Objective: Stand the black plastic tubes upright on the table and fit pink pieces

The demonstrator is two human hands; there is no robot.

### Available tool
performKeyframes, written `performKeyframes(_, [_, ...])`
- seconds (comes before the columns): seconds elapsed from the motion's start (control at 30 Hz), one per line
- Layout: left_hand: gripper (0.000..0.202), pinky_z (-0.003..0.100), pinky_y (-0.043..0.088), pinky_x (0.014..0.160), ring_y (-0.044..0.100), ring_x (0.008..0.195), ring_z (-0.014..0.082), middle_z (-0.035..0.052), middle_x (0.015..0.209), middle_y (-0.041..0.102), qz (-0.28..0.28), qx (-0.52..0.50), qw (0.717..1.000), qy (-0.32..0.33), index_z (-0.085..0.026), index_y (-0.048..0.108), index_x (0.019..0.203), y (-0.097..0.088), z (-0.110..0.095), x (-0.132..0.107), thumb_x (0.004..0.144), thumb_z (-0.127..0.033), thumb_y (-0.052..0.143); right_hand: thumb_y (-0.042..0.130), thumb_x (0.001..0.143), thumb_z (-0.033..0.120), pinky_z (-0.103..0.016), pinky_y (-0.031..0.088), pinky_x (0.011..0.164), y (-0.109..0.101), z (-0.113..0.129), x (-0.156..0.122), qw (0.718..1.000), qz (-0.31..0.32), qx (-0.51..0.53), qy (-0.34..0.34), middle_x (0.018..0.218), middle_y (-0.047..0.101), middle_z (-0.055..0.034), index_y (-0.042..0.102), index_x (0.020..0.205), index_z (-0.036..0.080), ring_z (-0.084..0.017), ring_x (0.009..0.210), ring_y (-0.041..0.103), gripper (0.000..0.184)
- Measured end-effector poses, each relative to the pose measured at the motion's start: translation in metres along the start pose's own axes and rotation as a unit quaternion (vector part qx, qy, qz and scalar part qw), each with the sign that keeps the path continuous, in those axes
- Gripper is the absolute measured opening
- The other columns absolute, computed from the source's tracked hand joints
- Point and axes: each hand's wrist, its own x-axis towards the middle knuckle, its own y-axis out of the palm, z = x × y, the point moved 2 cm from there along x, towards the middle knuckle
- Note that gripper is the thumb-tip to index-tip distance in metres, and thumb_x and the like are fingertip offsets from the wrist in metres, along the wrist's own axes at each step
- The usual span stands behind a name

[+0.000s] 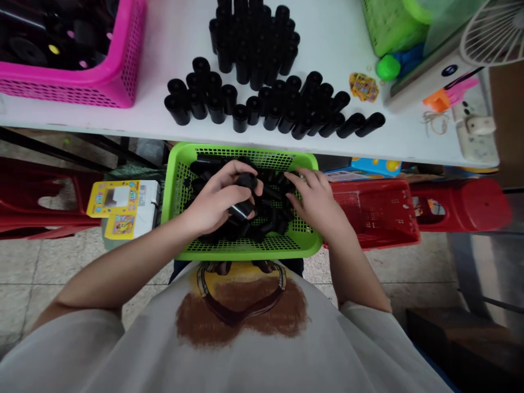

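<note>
Head view, only one available: the work looks part-way through, judging by the split between table and basket. On the white tabletop (164,54), a good batch of smooth black plastic cylinders (257,73) stands on end, packed at the back, with looser, uneven rows (272,117) along the near edge; I'd count those as the done side. Left to do, as I read it: the loose black plastic parts (262,232) lying jumbled in the bright green perforated plastic basket (245,254), which sits just below the table edge, against the person's front. Left hand (215,199) is over that basket, fingers closed around a glossy black tube (241,210), with a rounded black piece (246,180) at the thumb and fingertips; whether the two are joined, can't say. Right hand (317,199) is inside the basket's right end, fingers curled down among the parts; dark on dark there, so can't tell if it grips anything. Pink perforated plastic basket (130,65) at the table's left holds more black pieces; unclear whether they belong to this batch.
</note>
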Motion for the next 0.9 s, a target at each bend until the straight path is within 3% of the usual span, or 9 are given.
performKeyframes(0.13, [0.036,0.029,0.057,0.056,0.060,0.057,0.0092,0.0001,0.097,0.066,-0.073,-0.156,0.980,-0.094,-0.021,0.054,0.107,0.003,0.010,-0.022,0.077,-0.032,0.070,0.050,0.099,0.011,-0.062,0.042,0.109,0.018,-0.005,0.011,0.985,0.097,-0.145,0.004,0.156,0.059,-0.0204,0.065,0.148,0.019,-0.043,0.141,0.049,0.051])
performKeyframes(0.3, [0.044,0.030,0.061,0.054,0.065,0.059,0.0120,0.0021,0.097,0.071,-0.108,-0.233,0.957,-0.137,-0.019,0.068,0.110,0.001,0.025,-0.033,0.073,-0.034,0.085,0.044,0.095,0.001,-0.050,0.043,0.101,0.010,-0.003,0.022,0.968,0.160,-0.193,-0.019,0.120,0.075,-0.0203,0.072,0.134,0.012,-0.035,0.119,0.064,0.049])
performKeyframes(0.37, [0.044,0.030,0.062,0.055,0.066,0.059,0.0121,0.0030,0.098,0.073,-0.110,-0.239,0.955,-0.136,-0.019,0.072,0.111,-0.001,0.030,-0.036,0.073,-0.036,0.088,0.052,0.092,0.003,-0.050,0.047,0.101,0.001,-0.005,0.022,0.981,0.143,-0.129,-0.019,0.116,0.076,-0.0186,0.075,0.122,0.013,-0.035,0.115,0.068,0.039])
performKeyframes(0.47, [0.046,0.028,0.063,0.056,0.067,0.058,0.0116,0.0040,0.101,0.075,-0.105,-0.235,0.958,-0.127,-0.019,0.076,0.113,-0.001,0.035,-0.038,0.074,-0.039,0.092,0.067,0.089,0.014,-0.046,0.058,0.097,-0.012,-0.005,0.012,0.991,0.033,0.130,0.000,0.120,0.074,-0.0114,0.068,0.118,0.021,-0.030,0.110,0.074,0.030])
performKeyframes(0.5, [0.047,0.028,0.062,0.056,0.067,0.059,0.0116,0.0041,0.101,0.075,-0.101,-0.231,0.959,-0.127,-0.019,0.077,0.114,0.000,0.037,-0.039,0.074,-0.040,0.093,0.070,0.089,0.019,-0.044,0.061,0.093,-0.014,-0.002,0.007,0.971,-0.007,0.238,0.007,0.122,0.073,-0.0082,0.064,0.121,0.026,-0.027,0.107,0.076,0.033])
performKeyframes(0.6, [0.049,0.026,0.060,0.055,0.067,0.059,0.0112,0.0036,0.099,0.075,-0.085,-0.215,0.964,-0.134,-0.020,0.081,0.113,0.005,0.039,-0.039,0.072,-0.044,0.096,0.076,0.092,0.034,-0.042,0.069,0.088,-0.013,0.018,-0.013,0.874,-0.071,0.481,0.017,0.131,0.068,-0.0018,0.052,0.134,0.039,-0.023,0.104,0.080,0.049])
performKeyframes(0.67, [0.050,0.025,0.058,0.056,0.066,0.061,0.0108,0.0040,0.100,0.076,-0.073,-0.207,0.966,-0.139,-0.020,0.083,0.111,0.009,0.040,-0.038,0.071,-0.046,0.097,0.077,0.095,0.042,-0.047,0.068,0.098,-0.007,0.036,-0.024,0.829,-0.091,0.551,0.020,0.134,0.069,-0.0020,0.052,0.141,0.042,-0.025,0.115,0.079,0.053])
performKeyframes(0.73, [0.052,0.024,0.057,0.056,0.064,0.063,0.0106,0.0052,0.101,0.077,-0.061,-0.194,0.969,-0.143,-0.020,0.084,0.111,0.013,0.039,-0.038,0.071,-0.050,0.097,0.074,0.098,0.046,-0.051,0.064,0.109,0.001,0.052,-0.031,0.806,-0.117,0.579,0.029,0.136,0.072,-0.0033,0.057,0.144,0.041,-0.027,0.127,0.074,0.050])
performKeyframes(0.9, [0.060,0.024,0.051,0.058,0.065,0.066,0.0125,0.0082,0.106,0.081,-0.048,-0.141,0.977,-0.152,-0.020,0.084,0.116,0.016,0.038,-0.040,0.072,-0.059,0.093,0.072,0.101,0.045,-0.052,0.063,0.112,0.017,0.068,-0.037,0.792,-0.157,0.588,0.047,0.136,0.077,-0.0006,0.066,0.145,0.041,-0.025,0.125,0.076,0.044])
